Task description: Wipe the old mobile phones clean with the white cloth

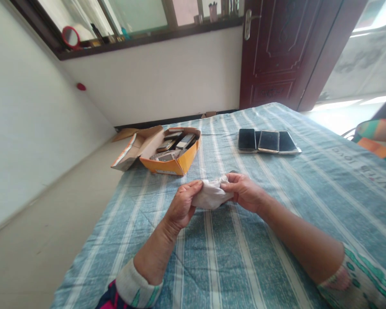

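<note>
Between my hands is a bunched white cloth (212, 194), held above the striped blue-green bed cover. My left hand (182, 204) pinches its left end between thumb and fingers. At the other end, my right hand (244, 191) grips the cloth, thumb on top. A small dark edge shows behind and below the cloth near my right fingers; what it belongs to is mostly hidden. Beyond my left hand stands an open orange box (189, 161) with several phones inside. Several phones and flat devices (269, 141) lie side by side, partly overlapping, beyond my right hand.
The box's open lid (138, 148) leans out to the left. The striped cover (212, 266) spreads under everything, its left edge dropping toward the floor. A white wall, a window ledge and a dark red door (276, 51) stand behind. Colourful fabric (378, 135) is at the right edge.
</note>
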Tool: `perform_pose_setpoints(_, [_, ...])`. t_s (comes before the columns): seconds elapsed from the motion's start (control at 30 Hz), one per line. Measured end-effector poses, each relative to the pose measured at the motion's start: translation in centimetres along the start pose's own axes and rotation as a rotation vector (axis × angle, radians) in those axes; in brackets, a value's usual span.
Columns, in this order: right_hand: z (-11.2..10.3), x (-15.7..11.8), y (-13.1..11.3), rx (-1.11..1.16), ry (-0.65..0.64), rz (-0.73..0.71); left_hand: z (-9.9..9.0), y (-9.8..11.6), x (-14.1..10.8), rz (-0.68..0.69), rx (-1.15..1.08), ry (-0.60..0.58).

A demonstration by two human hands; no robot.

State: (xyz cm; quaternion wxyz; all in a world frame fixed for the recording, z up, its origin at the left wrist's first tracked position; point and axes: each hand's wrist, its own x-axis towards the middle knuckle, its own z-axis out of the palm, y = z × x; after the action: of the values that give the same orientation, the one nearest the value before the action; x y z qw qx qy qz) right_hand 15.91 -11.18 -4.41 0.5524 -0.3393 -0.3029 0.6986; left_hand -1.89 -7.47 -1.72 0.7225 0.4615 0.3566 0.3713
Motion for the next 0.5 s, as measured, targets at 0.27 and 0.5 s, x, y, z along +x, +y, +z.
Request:
perform_pose_setpoints(0.27, [0.3, 0.0, 0.3, 0.041, 0.027, -0.025, 0.1, 0.0, 0.2, -0.003, 0.037, 0.058])
perform_pose_setpoints(0.5, [0.6, -0.2, 0.1, 0.067, -0.022, -0.025, -0.4, -1.0, 0.7, 0.090, 0.234, 0.145])
